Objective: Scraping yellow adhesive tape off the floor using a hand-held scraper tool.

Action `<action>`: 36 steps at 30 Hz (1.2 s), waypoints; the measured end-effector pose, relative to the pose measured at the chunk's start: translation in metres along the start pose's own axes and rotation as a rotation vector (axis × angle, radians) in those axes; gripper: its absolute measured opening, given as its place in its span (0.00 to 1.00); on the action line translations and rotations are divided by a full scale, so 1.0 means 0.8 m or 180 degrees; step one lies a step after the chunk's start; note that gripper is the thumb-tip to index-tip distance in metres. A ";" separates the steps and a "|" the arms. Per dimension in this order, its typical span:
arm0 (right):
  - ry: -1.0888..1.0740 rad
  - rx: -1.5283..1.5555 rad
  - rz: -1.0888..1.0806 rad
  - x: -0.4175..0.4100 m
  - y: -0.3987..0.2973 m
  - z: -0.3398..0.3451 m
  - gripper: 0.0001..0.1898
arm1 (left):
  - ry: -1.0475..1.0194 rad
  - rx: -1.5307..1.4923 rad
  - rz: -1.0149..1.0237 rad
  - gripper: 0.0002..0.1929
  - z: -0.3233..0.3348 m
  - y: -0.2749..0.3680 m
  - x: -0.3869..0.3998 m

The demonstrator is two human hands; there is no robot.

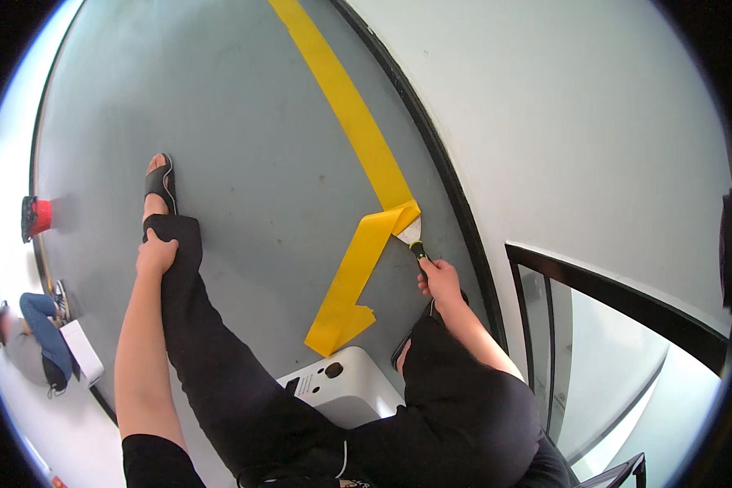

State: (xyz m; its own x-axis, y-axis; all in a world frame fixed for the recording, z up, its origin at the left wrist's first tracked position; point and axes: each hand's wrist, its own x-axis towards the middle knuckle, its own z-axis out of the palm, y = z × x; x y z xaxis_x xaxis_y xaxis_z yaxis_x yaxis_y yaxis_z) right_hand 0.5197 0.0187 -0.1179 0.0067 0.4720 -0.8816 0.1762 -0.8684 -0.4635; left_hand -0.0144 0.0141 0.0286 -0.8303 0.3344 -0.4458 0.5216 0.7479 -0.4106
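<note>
My right hand point(442, 280) is closed around the dark handle of a putty knife point(410, 233). The metal blade reaches under a fold of wide yellow floor tape point(361, 131), where the tape lifts from the grey floor. A loosened length of tape point(348, 274) doubles back from the blade and runs down toward a white box-shaped unit, its end folded over. My left hand point(157, 252) rests on my trouser leg near the ankle, fingers spread and partly curled, holding no tool.
The white unit point(341, 384) with round holes stands between my legs. A black skirting strip point(421, 116) edges the white wall at right, near a black-framed glass opening point(616, 299). At far left are a red bin point(41, 216) and a person point(36, 348) sitting on a white box.
</note>
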 end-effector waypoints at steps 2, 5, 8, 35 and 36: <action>0.0113 0.0036 -0.0078 -0.001 0.000 0.002 0.15 | 0.0015 0.0044 -0.0008 0.44 0.008 -0.009 0.007; -0.0312 -0.0364 0.0274 0.000 0.002 0.001 0.14 | 0.0030 0.0062 -0.0006 0.44 0.002 -0.008 0.010; -0.0039 0.0258 -0.0058 0.007 0.005 -0.016 0.13 | -0.0037 0.0015 -0.0018 0.44 0.002 0.003 -0.002; 0.0721 0.0861 -0.0772 -0.009 0.000 -0.012 0.11 | -0.0007 0.0070 0.0013 0.44 0.003 -0.001 0.004; 0.0683 0.0806 -0.0785 -0.012 0.000 -0.009 0.11 | -0.0022 0.0113 0.0005 0.44 0.002 -0.003 0.004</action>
State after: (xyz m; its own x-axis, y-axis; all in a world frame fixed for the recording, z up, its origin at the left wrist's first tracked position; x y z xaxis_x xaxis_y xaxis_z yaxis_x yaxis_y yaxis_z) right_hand 0.5269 0.0155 -0.1087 0.2044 0.6683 -0.7153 -0.0494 -0.7228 -0.6893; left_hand -0.0183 0.0124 0.0272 -0.8282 0.3314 -0.4520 0.5296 0.7265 -0.4379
